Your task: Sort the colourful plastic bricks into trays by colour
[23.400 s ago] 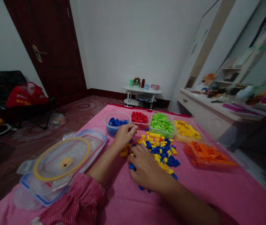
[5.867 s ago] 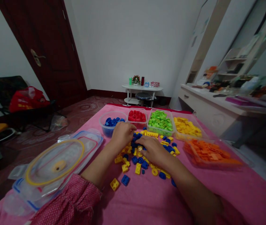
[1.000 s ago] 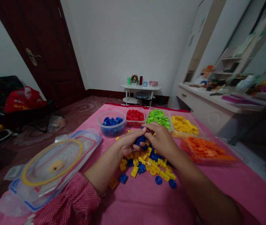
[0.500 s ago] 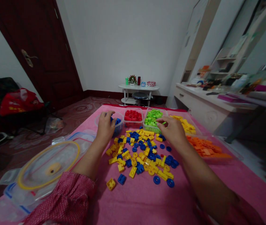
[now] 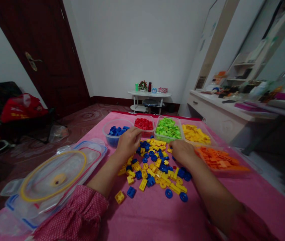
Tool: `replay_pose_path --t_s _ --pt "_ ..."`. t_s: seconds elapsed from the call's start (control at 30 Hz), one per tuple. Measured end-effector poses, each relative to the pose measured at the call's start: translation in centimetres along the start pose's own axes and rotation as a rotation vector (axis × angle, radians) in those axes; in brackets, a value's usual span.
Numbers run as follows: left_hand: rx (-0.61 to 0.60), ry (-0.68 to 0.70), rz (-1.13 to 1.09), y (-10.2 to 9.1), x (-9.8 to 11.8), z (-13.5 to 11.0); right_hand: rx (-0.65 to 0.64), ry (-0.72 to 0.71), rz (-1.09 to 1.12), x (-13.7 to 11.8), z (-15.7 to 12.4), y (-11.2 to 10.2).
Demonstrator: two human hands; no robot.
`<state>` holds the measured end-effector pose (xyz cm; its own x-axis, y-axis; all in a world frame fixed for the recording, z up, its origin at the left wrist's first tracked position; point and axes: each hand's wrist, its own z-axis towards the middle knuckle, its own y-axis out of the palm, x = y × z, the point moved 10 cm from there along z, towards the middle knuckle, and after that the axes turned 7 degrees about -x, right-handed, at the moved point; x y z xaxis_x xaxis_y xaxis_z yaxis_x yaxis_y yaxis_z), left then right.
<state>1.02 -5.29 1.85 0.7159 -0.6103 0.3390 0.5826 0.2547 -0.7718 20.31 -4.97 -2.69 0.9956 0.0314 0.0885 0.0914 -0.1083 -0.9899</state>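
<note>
A pile of loose yellow and blue bricks (image 5: pixel 154 167) lies on the pink cloth (image 5: pixel 157 217). My left hand (image 5: pixel 129 142) rests on the pile's far left edge, fingers curled down onto the pieces, just in front of the round tub of blue bricks (image 5: pixel 114 133). My right hand (image 5: pixel 182 152) lies on the pile's right side, its back up and its fingertips hidden among the bricks. Behind the pile stand tubs of red bricks (image 5: pixel 144 124), green bricks (image 5: pixel 167 129) and yellow bricks (image 5: pixel 195 134).
A tray of orange bricks (image 5: pixel 219 161) sits right of my right hand. Stacked clear lids (image 5: pixel 52 174) lie at the left. A white desk (image 5: pixel 222 113) runs along the right, and a dark door (image 5: pixel 44 57) and a small white table (image 5: pixel 149 97) stand behind.
Half a second ago my left hand was over the blue tub and my right hand over the green and yellow tubs. Both have come back down onto the pile.
</note>
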Motion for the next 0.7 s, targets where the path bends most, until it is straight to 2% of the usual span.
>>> replay_pose_path --t_s 0.13,0.2,0.27,0.4,0.53,0.7 --pt "-0.248 -0.021 0.025 4.8 1.2 -0.8 0.053 0.031 0.095 -0.3 -0.4 -1.2" --pt "-0.355 -0.019 0.057 6.5 1.3 -1.5 0.124 -0.028 0.156 -1.4 -0.6 -1.8" --pt "-0.415 -0.015 0.053 7.3 1.3 -1.9 0.198 -0.131 0.202 -2.9 -0.6 -2.1" --pt "-0.38 -0.107 -0.01 7.1 0.5 -1.9 0.268 -0.222 0.123 -5.5 0.7 -2.4" --pt "-0.294 -0.123 -0.047 6.7 0.2 -1.9 0.252 -0.282 -0.164 -7.9 3.0 -3.1" --pt "-0.276 -0.145 -0.093 6.9 -0.5 -2.1 0.203 -0.456 -0.308 -10.5 4.7 -3.3"
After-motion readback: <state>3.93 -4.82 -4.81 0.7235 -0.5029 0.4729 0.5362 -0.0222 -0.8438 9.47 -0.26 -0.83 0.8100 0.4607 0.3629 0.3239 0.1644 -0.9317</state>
